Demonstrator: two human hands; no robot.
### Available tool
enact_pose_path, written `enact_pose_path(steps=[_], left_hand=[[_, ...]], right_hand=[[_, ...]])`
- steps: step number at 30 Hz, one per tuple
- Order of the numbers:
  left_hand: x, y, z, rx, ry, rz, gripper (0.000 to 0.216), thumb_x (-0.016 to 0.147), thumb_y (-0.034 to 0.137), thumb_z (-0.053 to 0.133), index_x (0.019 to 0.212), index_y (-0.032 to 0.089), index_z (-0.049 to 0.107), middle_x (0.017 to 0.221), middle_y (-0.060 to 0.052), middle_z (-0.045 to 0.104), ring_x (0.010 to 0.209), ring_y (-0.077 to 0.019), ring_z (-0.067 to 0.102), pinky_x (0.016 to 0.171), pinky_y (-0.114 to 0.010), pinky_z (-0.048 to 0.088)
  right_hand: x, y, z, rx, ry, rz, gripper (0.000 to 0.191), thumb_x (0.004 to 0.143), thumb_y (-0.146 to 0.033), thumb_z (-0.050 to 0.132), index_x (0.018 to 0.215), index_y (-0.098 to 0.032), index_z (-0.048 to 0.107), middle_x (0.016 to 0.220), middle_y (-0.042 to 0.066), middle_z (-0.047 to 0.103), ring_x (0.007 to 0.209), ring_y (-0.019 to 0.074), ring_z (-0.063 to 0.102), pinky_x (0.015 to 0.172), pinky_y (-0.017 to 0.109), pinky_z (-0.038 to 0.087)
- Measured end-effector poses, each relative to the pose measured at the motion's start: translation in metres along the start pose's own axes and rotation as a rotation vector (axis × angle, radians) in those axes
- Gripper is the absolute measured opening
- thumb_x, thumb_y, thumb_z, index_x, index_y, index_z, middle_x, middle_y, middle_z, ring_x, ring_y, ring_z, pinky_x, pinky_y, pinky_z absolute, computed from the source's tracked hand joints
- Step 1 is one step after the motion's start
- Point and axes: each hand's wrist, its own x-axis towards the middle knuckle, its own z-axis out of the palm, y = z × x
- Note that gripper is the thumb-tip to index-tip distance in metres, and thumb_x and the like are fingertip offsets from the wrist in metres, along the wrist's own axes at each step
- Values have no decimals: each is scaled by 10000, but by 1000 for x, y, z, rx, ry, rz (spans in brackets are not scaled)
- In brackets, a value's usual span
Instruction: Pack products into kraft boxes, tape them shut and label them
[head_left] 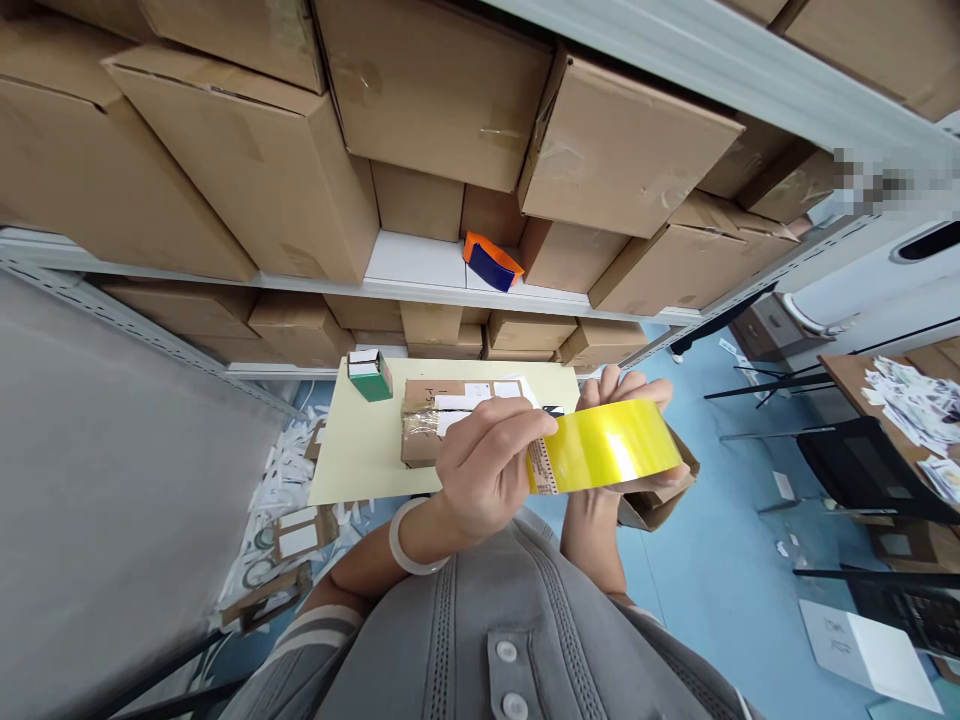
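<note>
A roll of glossy yellow packing tape (611, 445) is held up in front of my chest. My left hand (484, 465), with a pale bangle on its wrist, is closed, its fingertips pinching the tape at the left end near a strip of small print. Behind the tape, my right hand (626, 388) grips the roll from the far and right side, so part of its fingers is hidden. Below and beyond the hands, a taped cardboard box (420, 425) with white labels lies on a pale yellow table (349, 450).
A green and white small box (369, 378) stands at the table's back left. Cardboard boxes (442, 80) fill the shelves ahead; an orange and blue object (491, 262) sits there. An open carton (656, 505) is at right. Litter (277, 500) covers the floor at left.
</note>
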Motion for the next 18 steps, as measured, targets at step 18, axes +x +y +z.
enact_pose_path(steps=[18], left_hand=[[11,-4,-7,-157,-19,20,119,921,124,602,992,214,634,851,-2,678,786,-116,655,692,-235,562]], right_hand=[[0,-1,1,106,-131,-15,475,595,-691,688,743,-273,519,647,-51,242,563,147,212,486,281,193]])
